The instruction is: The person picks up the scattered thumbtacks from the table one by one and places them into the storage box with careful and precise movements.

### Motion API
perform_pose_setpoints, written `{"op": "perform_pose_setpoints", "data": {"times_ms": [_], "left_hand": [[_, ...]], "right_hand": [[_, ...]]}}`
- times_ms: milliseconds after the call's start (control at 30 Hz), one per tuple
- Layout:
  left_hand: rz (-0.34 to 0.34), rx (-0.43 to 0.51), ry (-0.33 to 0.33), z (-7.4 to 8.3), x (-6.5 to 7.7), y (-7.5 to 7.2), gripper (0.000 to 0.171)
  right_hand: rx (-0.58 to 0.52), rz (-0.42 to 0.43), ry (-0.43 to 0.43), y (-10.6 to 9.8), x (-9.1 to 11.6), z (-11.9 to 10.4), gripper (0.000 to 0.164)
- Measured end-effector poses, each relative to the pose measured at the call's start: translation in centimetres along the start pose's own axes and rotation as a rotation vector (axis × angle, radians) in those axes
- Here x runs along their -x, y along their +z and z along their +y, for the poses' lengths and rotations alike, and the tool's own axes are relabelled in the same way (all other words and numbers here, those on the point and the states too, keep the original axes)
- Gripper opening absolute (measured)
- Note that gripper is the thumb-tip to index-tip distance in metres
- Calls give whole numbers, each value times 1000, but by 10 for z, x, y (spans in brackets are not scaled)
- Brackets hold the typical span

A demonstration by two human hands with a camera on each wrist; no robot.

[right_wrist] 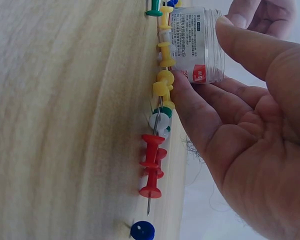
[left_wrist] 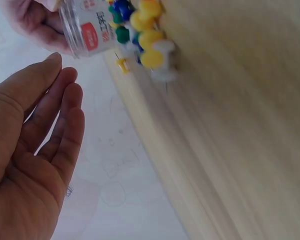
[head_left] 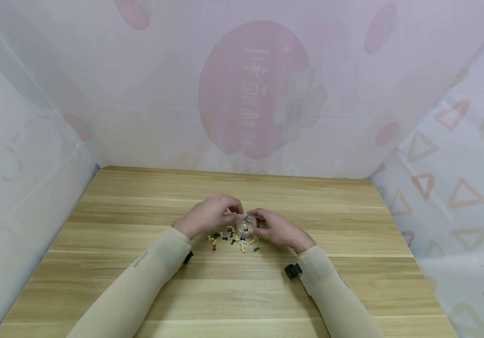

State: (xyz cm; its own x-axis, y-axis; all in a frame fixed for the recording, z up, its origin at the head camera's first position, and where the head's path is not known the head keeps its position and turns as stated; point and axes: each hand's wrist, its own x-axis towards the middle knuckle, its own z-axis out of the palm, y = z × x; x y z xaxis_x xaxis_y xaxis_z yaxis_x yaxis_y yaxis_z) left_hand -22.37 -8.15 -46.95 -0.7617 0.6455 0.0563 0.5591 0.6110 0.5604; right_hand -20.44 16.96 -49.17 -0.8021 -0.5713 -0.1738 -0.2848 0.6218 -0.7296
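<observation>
A small clear plastic jar (head_left: 247,226) stands on the table, with a few push pins visible inside. My right hand (head_left: 282,230) grips it from the right, thumb on the near side and fingers around the far side. In the right wrist view the jar (right_wrist: 192,45) shows its printed label and red logo. Just left of the rim is my left hand (head_left: 213,216). In the left wrist view, thumb and index fingertips of the left hand (left_wrist: 40,130) come close together, and nothing shows between them. Loose push pins (head_left: 232,238) in several colours lie before the jar.
The pins' metal points stick out at various angles, as on the red push pin (right_wrist: 151,185). A wood-grain table (head_left: 242,291) carries everything. Printed cloth walls (head_left: 161,94) rise at its back and sides. Black wrist cameras (head_left: 293,271) sit under the sleeves.
</observation>
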Motion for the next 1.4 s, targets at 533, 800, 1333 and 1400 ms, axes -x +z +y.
{"op": "perform_pose_setpoints", "data": {"times_ms": [533, 800, 1333, 1400], "left_hand": [[-91, -252, 205, -27, -18, -1, 10], [-157, -317, 244, -32, -16, -1, 14], [-131, -277, 156, -35, -1, -9, 9], [-127, -274, 147, -36, 0, -8, 9]], "right_hand": [[2, 10, 0, 1, 2, -2, 57], [2, 7, 5, 1, 1, -1, 58], [-2, 5, 16, 2, 2, -1, 59], [2, 7, 15, 2, 2, -1, 59]]}}
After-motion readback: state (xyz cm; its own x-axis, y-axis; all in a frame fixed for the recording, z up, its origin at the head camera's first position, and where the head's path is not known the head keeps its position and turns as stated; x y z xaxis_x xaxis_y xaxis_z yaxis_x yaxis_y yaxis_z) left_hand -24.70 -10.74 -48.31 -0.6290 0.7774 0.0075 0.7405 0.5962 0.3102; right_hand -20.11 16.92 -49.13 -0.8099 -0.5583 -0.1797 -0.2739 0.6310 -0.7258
